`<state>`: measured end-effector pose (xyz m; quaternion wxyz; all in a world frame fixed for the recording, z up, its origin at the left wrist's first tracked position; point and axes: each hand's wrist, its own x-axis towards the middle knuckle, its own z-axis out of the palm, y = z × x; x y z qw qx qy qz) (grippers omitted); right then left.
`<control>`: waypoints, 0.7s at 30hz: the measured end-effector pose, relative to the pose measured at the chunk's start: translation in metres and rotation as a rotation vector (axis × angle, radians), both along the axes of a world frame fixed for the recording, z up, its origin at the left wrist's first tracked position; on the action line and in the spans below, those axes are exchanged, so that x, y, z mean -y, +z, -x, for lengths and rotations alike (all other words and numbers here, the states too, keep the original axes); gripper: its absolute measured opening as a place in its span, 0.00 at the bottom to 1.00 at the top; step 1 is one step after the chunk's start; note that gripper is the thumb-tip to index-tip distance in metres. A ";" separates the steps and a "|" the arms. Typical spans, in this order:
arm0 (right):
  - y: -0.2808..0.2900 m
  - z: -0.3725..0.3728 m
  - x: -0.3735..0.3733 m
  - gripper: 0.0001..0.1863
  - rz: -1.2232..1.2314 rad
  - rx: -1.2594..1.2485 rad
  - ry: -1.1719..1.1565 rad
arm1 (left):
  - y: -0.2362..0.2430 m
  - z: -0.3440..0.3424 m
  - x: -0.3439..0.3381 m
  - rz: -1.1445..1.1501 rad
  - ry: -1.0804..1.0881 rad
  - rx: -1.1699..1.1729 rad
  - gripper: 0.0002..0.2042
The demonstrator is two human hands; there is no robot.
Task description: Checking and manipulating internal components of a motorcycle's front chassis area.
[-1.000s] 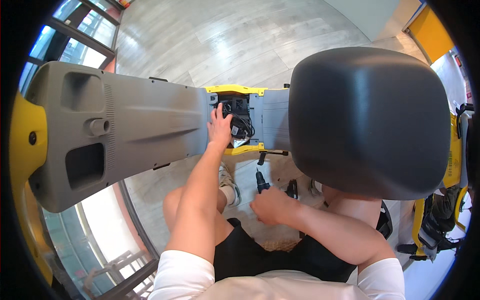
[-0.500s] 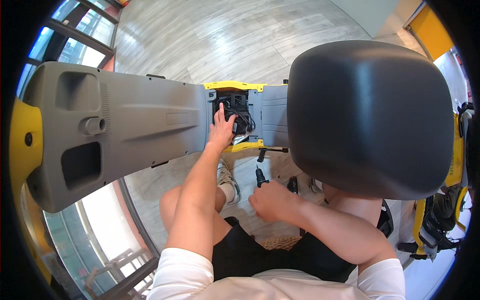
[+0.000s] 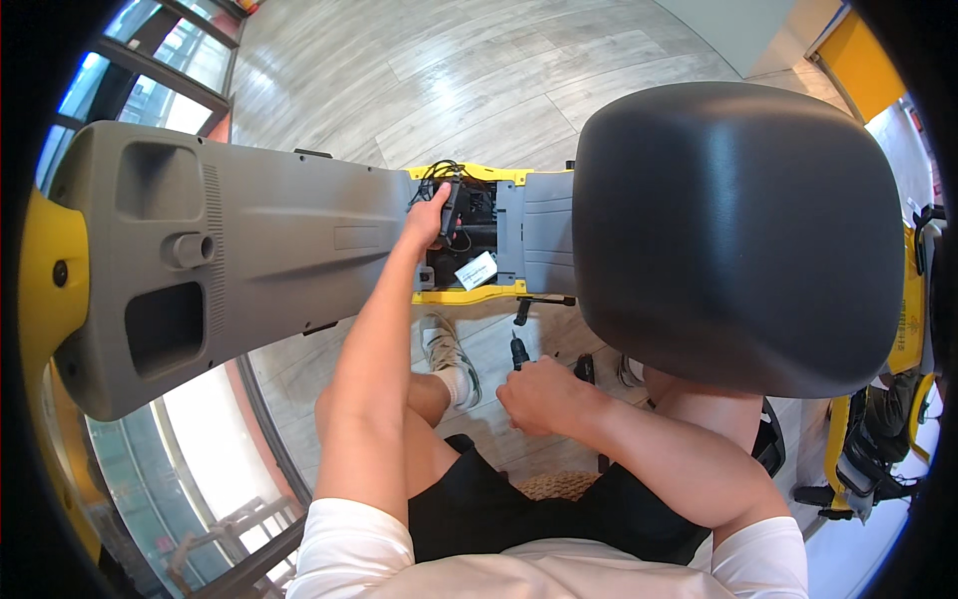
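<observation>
My left hand [image 3: 427,218] is closed around a black box-shaped module [image 3: 452,208], tilted up out of the open bay in the scooter's middle. Thin black wires [image 3: 431,178] loop from it over the bay's far edge. Beneath lie dark parts and a white label [image 3: 477,271] near the bay's close side. A yellow frame [image 3: 469,297] borders the bay. Below the scooter, my right hand [image 3: 547,397] grips a black power drill [image 3: 518,351], its bit pointing away from me; most of the tool's body is hidden by the fingers.
The grey scooter floorboard [image 3: 309,240] stretches left to a panel with two pockets. A big black seat [image 3: 738,230] overhangs the right side. A black pedal-like bar [image 3: 529,307] juts out near the drill's tip. Glass doors stand at left, another yellow vehicle [image 3: 906,309] at far right.
My left hand has lifted the black module and wires toward the bay's far side, gripping it rather than reaching in. The white label now shows. My right hand stays put with the drill.
</observation>
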<state>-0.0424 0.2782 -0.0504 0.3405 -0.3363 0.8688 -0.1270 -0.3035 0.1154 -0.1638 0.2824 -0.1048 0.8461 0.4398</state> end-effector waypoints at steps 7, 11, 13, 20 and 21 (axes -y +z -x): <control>-0.001 0.001 -0.001 0.19 0.017 -0.019 -0.005 | 0.043 -0.006 0.024 -0.700 -0.078 0.636 0.30; 0.015 0.011 -0.004 0.18 0.024 0.039 -0.048 | 0.041 -0.018 0.034 -0.704 -0.070 0.822 0.31; 0.010 0.015 -0.009 0.18 0.019 0.000 -0.098 | 0.034 -0.031 0.035 -0.786 -0.154 0.873 0.32; 0.006 0.031 -0.007 0.16 -0.120 0.007 -0.204 | -0.027 -0.101 0.006 -0.385 -0.117 0.727 0.27; 0.005 0.031 -0.002 0.15 -0.098 -0.012 -0.179 | -0.036 -0.109 0.007 -0.343 -0.066 0.745 0.26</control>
